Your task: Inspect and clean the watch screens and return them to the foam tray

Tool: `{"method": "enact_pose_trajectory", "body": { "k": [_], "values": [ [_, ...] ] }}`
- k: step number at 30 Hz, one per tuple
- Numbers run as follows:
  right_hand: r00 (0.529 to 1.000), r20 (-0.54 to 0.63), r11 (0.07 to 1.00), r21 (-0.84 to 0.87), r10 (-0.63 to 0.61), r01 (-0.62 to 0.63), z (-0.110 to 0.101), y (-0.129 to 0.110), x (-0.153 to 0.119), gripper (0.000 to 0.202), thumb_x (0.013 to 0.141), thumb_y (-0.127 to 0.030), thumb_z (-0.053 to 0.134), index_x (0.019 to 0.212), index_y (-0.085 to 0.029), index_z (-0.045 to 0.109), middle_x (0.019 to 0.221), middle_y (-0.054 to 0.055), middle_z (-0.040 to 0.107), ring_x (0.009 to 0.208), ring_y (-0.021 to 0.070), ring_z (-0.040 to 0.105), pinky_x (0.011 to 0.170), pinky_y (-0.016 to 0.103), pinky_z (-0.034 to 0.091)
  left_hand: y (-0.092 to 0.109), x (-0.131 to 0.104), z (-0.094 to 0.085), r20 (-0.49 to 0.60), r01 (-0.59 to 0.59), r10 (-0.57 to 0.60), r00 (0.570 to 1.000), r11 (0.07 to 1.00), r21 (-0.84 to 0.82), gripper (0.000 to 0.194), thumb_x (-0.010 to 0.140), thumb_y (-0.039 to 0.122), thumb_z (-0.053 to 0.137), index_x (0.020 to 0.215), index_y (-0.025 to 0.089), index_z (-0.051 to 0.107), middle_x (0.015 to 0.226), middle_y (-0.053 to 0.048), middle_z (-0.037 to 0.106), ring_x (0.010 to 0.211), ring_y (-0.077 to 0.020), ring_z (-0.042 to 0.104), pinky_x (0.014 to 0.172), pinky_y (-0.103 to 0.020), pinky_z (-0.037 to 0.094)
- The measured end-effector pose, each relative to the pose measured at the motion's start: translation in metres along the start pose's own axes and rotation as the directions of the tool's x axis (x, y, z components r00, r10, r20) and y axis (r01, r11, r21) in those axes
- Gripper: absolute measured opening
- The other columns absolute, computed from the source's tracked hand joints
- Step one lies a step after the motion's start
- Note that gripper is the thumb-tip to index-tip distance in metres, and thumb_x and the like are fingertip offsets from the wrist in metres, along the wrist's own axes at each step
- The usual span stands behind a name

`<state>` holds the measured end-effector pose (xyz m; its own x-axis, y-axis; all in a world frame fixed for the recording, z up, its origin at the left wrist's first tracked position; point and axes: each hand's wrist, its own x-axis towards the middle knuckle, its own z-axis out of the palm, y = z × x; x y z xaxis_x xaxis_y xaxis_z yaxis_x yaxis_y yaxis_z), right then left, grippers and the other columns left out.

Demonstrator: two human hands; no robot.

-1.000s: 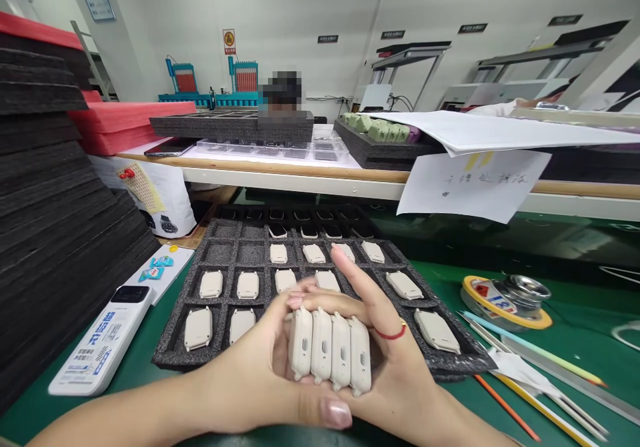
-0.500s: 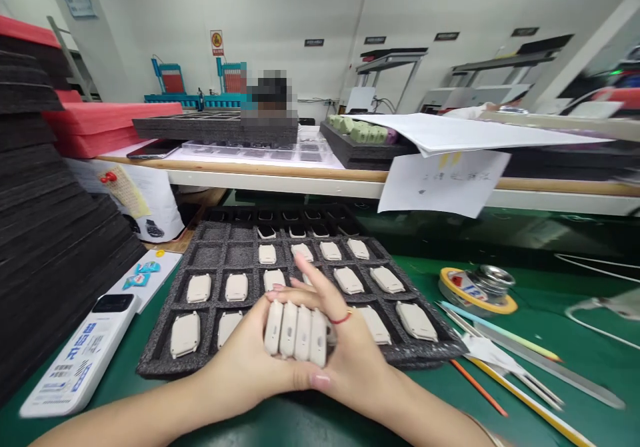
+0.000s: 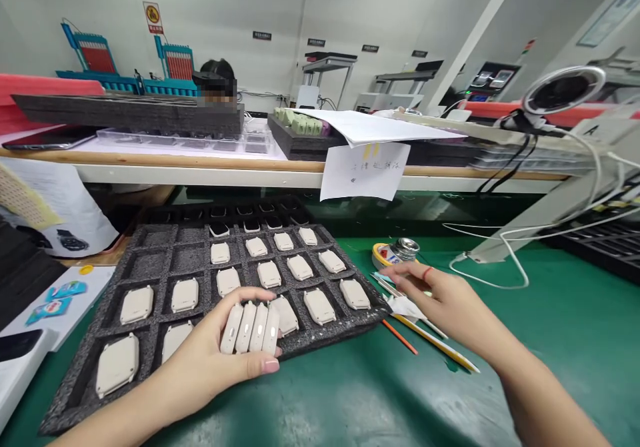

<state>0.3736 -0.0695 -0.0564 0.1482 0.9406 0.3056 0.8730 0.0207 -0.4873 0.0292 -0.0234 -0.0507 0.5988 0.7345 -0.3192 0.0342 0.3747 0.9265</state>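
My left hand (image 3: 210,340) is closed around a row of several cream smartwatch cases (image 3: 250,328), set side by side on edge with their side buttons facing me. Below and behind it lies a black foam tray (image 3: 190,257) whose pockets hold more cream watch cases (image 3: 117,365). My right hand (image 3: 440,300) reaches over loose tools to the right of the tray, its fingers half bent and apart. Its fingertips are at a light blue stick (image 3: 384,278), close to a white tissue (image 3: 407,307). The undersides of those fingers are partly hidden.
Yellow tape (image 3: 381,256) with a metal pot (image 3: 406,248) on it stands beyond the tools. An orange stick (image 3: 400,337) lies nearer me. A shelf (image 3: 250,172) crosses above the tray. At right stands a lamp-like arm (image 3: 515,227) with white cables; at left, a white box (image 3: 23,374).
My right hand has left the held watch cases and moved right to the tools. My left hand keeps hold of the cases. The view has turned right.
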Motion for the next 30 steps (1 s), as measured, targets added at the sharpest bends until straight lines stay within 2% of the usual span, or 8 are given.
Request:
{"method": "enact_pose_trajectory", "body": {
  "k": [5, 9, 13, 15, 17, 20, 24, 30],
  "values": [
    [0.996, 0.074, 0.998, -0.014, -0.057, 0.058, 0.01, 0.047, -0.018, 0.021, 0.083, -0.041, 0.064, 0.075, -0.024, 0.075, 0.075, 0.003, 0.078, 0.043, 0.0195, 0.065, 0.039, 0.029, 0.052, -0.003, 0.003, 0.0, 0.003, -0.015, 0.015, 1.0, 1.0, 0.025, 0.059, 0.066, 0.027, 0.087, 0.113, 0.023, 0.052, 0.102, -0.004, 0.071, 0.094, -0.0252, 0.071, 0.089, -0.04, 0.052],
    [0.996, -0.002, 0.995, -0.033, -0.091, 0.091, 0.01, 0.051, -0.012, 0.014, 0.087, -0.033, 0.064, 0.075, -0.033, 0.071, 0.072, 0.004, 0.077, 0.055, 0.0224, 0.073, 0.047, 0.027, 0.054, -0.006, 0.003, 0.0, -0.01, -0.032, 0.033, 0.999, 0.998, 0.053, 0.063, 0.063, 0.027, 0.089, 0.112, 0.022, 0.05, 0.103, -0.006, 0.069, 0.094, -0.0266, 0.07, 0.086, -0.042, 0.051],
    [0.931, -0.296, 0.971, -0.172, -0.212, 0.167, 0.005, -0.01, 0.003, 0.011, 0.092, -0.03, 0.059, 0.091, -0.029, 0.07, 0.089, 0.008, 0.077, 0.075, 0.0276, 0.075, 0.064, 0.036, 0.057, -0.008, 0.003, 0.001, -0.022, -0.039, 0.04, 0.999, 0.997, 0.062, 0.065, 0.059, 0.028, 0.091, 0.11, 0.022, 0.05, 0.101, -0.005, 0.068, 0.093, -0.0267, 0.068, 0.084, -0.042, 0.05],
    [0.904, -0.234, 0.932, -0.018, -0.357, 0.363, 0.011, -0.058, 0.004, 0.006, 0.091, -0.03, 0.064, 0.089, -0.028, 0.07, 0.084, 0.004, 0.076, 0.074, 0.0234, 0.073, 0.069, 0.034, 0.059, -0.008, 0.004, 0.001, -0.028, -0.045, 0.047, 0.998, 0.997, 0.069, 0.064, 0.059, 0.028, 0.091, 0.108, 0.022, 0.05, 0.1, -0.004, 0.067, 0.092, -0.0254, 0.067, 0.083, -0.04, 0.049],
    [0.819, -0.117, 0.799, 0.183, -0.561, 0.573, 0.025, -0.104, 0.003, 0.006, 0.092, -0.024, 0.065, 0.087, -0.026, 0.069, 0.081, 0.002, 0.075, 0.072, 0.0179, 0.071, 0.065, 0.028, 0.057, -0.008, 0.004, 0.001, -0.026, -0.067, 0.069, 0.997, 0.995, 0.069, 0.062, 0.059, 0.027, 0.09, 0.106, 0.022, 0.05, 0.095, -0.001, 0.065, 0.088, -0.0217, 0.065, 0.079, -0.035, 0.048],
    [0.715, -0.011, 0.68, 0.302, -0.699, 0.669, 0.048, -0.148, 0.001, 0.006, 0.093, -0.019, 0.064, 0.09, -0.021, 0.069, 0.083, 0.004, 0.071, 0.075, 0.0164, 0.065, 0.067, 0.028, 0.055, -0.008, 0.004, 0.002, -0.018, -0.125, 0.127, 0.992, 0.987, 0.097, 0.058, 0.061, 0.025, 0.089, 0.102, 0.022, 0.048, 0.084, 0.005, 0.058, 0.078, -0.014, 0.057, 0.07, -0.026, 0.043],
    [0.674, 0.136, 0.679, 0.295, -0.726, 0.672, 0.059, -0.158, 0.01, 0.009, 0.093, -0.018, 0.063, 0.087, -0.019, 0.07, 0.085, 0.005, 0.066, 0.081, 0.0183, 0.06, 0.073, 0.031, 0.053, -0.008, 0.002, 0.001, 0.003, -0.138, 0.139, 0.99, 0.983, 0.122, 0.053, 0.065, 0.026, 0.087, 0.098, 0.021, 0.046, 0.08, 0.007, 0.053, 0.075, -0.0112, 0.048, 0.067, -0.024, 0.038],
    [0.674, 0.051, 0.645, 0.35, -0.737, 0.679, 0.061, -0.152, 0.014, 0.012, 0.095, -0.018, 0.06, 0.086, -0.019, 0.069, 0.083, 0.005, 0.064, 0.079, 0.0178, 0.056, 0.071, 0.03, 0.05, -0.011, 0.003, -0.001, 0.021, -0.108, 0.107, 0.994, 0.983, 0.15, 0.05, 0.068, 0.028, 0.084, 0.099, 0.022, 0.045, 0.083, 0.006, 0.053, 0.075, -0.0123, 0.049, 0.068, -0.026, 0.036]
  ]
}}
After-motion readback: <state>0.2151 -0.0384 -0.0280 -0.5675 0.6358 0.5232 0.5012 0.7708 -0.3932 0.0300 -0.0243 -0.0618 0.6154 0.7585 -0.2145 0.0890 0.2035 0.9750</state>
